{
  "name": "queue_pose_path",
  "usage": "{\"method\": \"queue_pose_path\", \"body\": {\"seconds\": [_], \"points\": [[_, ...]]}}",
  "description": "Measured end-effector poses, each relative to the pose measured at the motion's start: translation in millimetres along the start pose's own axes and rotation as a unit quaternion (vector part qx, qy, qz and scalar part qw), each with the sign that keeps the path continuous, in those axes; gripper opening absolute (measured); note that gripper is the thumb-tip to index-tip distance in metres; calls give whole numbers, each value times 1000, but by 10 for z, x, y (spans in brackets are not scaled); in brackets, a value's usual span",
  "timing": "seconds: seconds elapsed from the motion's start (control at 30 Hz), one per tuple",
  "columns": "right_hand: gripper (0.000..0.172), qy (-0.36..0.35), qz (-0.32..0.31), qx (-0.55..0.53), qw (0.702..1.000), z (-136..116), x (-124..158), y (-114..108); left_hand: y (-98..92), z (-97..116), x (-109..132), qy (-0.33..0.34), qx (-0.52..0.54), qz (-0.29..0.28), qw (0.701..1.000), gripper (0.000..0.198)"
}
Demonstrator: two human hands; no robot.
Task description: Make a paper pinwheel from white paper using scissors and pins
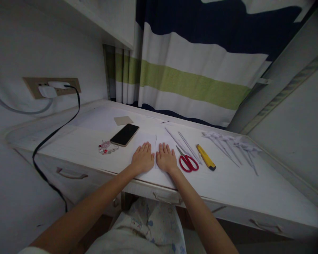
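Note:
My left hand lies palm down on the white desk, its fingers stretched out. Beside it my right hand rests flat in the same way, a narrow gap between the two. Under and between them is a white sheet of paper, hard to tell from the desktop. Red-handled scissors lie just right of my right hand, blades slightly apart. Thin rolled white paper sticks are behind the scissors. A yellow cutter lies farther right. Neither hand visibly holds anything.
A black phone, a beaded bracelet and a beige square lie at the left. Several folded white paper pieces sit at the back right. A black cable hangs from the wall socket. A striped curtain hangs behind the desk.

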State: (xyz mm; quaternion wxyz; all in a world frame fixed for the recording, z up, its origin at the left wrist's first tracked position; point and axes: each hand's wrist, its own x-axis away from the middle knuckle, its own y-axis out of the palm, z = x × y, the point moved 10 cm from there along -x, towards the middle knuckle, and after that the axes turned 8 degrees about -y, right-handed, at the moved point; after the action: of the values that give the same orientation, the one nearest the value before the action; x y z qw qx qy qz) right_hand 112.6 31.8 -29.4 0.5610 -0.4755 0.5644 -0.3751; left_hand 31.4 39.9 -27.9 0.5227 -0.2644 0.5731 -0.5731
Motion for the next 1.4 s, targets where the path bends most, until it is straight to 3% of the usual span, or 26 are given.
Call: {"method": "queue_pose_path", "body": {"seconds": [0.47, 0.77, 1.07, 1.4], "points": [[45, 22, -54, -3, 998, 21, 15, 64, 58, -18, 3, -14, -2, -38, 999, 45], [42, 24, -36, 2, 999, 0, 42, 23, 27, 1, 4, -8, -5, -24, 1000, 40], [43, 67, -47, 12, 997, 292, 149, 5, 44, -58, 8, -18, -5, -30, 999, 40], [44, 49, -13, -9, 999, 264, 128, -93, -31, -88, 20, -35, 30, -37, 998, 49]]}}
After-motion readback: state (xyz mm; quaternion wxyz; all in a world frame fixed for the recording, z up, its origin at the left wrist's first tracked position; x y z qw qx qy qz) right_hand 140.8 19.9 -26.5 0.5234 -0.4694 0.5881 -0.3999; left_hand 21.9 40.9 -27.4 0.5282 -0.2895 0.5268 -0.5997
